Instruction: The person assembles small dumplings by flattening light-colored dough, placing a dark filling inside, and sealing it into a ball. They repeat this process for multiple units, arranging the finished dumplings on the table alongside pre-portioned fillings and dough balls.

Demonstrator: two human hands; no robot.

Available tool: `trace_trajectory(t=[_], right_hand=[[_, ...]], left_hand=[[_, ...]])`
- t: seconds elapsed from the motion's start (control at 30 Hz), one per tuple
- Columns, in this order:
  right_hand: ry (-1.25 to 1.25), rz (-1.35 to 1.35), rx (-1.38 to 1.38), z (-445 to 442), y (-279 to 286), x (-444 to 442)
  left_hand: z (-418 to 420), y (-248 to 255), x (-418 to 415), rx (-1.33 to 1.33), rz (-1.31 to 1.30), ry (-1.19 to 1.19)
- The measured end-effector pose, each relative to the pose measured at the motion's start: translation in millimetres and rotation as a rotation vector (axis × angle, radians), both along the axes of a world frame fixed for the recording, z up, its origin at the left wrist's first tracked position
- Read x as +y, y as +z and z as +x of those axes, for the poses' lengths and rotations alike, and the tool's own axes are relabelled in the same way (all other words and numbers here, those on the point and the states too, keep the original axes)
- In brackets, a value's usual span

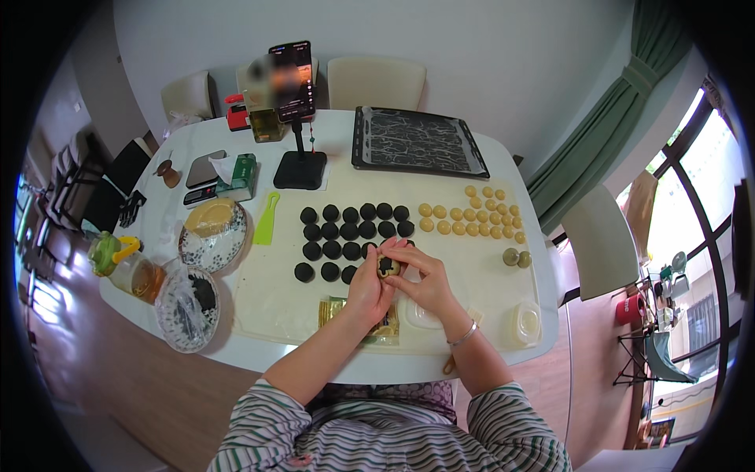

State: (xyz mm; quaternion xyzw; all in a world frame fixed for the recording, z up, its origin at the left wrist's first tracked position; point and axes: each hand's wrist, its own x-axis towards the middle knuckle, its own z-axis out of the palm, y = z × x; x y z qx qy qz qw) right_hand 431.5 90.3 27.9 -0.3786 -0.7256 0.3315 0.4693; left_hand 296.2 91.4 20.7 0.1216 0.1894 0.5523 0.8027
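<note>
Between my left hand [371,283] and my right hand [422,274] is a small ball of filling [388,267], pale tan with a black patch showing. The left fingers cup it, while the right thumb and fingers pinch around its edge. Just beyond the hands, black dough balls [350,231] stand in rows on a cream mat [271,301]; my hands hide some of them. Yellow balls [472,229] lie in rows to the right, with a few olive-coloured balls [511,256] nearer. A gold packet [331,308] lies partly under my forearms.
A lined black baking tray [419,141] stands at the back, beside a phone on a stand [299,168]. Leftward are a green scraper [267,219], a kitchen scale [205,170], a tissue pack [243,177], two film-covered plates [187,310] and a jug [133,271]. A plastic tub [526,324] sits at right.
</note>
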Motion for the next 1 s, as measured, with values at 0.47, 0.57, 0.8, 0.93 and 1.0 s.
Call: trace_trajectory(t=[0.47, 0.57, 0.8, 0.93, 1.0], right_hand=[[0.006, 0.005, 0.053, 0, 2, 2], [-0.134, 0.11, -0.048, -9, 28, -13], [-0.628, -0.361, -1.038, 62, 81, -83], [-0.591, -0.469, -1.186, 69, 31, -124], [-0.625, -0.401, -1.098, 74, 11, -136]], left_hand=[[1, 0, 1, -0.105, -0.026, -0.001], [-4, -2, 3, -0.206, -0.082, 0.032], [-7, 2, 5, -0.31, -0.048, 0.025], [-3, 3, -1, -0.261, -0.072, -0.032], [-3, 1, -1, -0.228, -0.07, -0.041]])
